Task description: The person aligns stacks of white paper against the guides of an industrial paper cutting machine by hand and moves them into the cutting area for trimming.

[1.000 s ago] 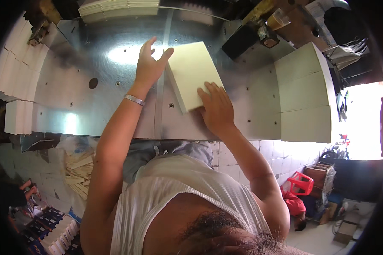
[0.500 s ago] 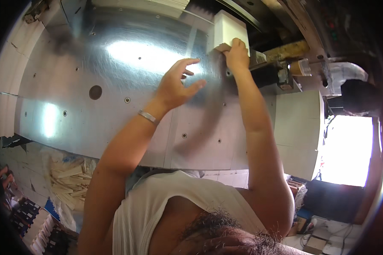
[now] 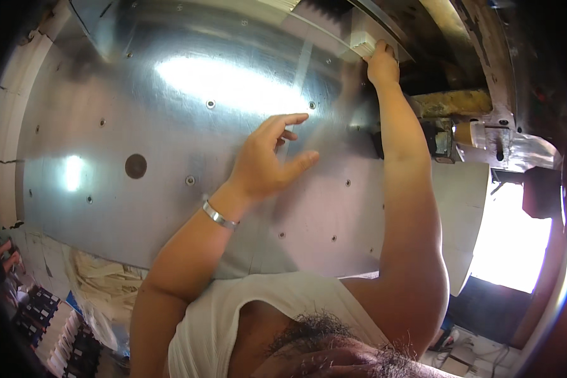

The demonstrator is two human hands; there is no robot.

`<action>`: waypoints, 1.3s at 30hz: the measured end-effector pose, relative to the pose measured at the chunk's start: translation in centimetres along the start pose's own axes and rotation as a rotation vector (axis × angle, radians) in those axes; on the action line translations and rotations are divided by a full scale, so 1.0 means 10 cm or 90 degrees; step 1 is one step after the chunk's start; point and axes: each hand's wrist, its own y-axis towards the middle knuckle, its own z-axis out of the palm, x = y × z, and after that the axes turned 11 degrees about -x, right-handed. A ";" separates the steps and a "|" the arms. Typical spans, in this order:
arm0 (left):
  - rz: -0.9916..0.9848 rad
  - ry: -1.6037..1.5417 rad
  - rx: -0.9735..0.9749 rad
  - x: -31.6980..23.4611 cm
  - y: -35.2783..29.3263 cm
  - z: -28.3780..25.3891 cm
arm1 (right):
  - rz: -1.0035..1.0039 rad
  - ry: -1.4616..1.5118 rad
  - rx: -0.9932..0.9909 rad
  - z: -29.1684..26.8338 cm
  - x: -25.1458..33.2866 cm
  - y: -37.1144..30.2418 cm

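Observation:
At the far right edge of the metal table (image 3: 164,220), my right hand (image 3: 384,64) is closed on the near end of a pale rectangular block (image 3: 362,43). Fine lines run along the block, but I cannot tell whether it is one piece or stacked strips. My left hand (image 3: 264,157) hovers over the middle of the table with thumb and fingers apart, holding nothing. A metal band (image 3: 219,215) circles that wrist.
Beyond the block a dark machine recess (image 3: 444,63) with metal rails runs along the far right. A yellowish bar (image 3: 453,101) and a bracket (image 3: 445,140) lie right of my right forearm. Pale wood offcuts (image 3: 110,277) fill a bag at lower left.
My right hand has reached farther away and to the right, taking the pale block with it toward the recess. The left hand has drawn slightly nearer, still open.

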 end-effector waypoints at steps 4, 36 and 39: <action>-0.014 0.028 0.008 0.00 -0.01 -0.03 | -0.046 0.026 0.015 0.03 -0.03 0.10; 0.004 -0.068 -0.089 0.23 0.02 0.05 | -0.047 0.569 0.216 -1.30 1.71 -2.08; -0.019 -0.098 -0.018 -0.02 0.03 0.13 | -0.072 0.472 0.032 -1.50 1.73 -2.62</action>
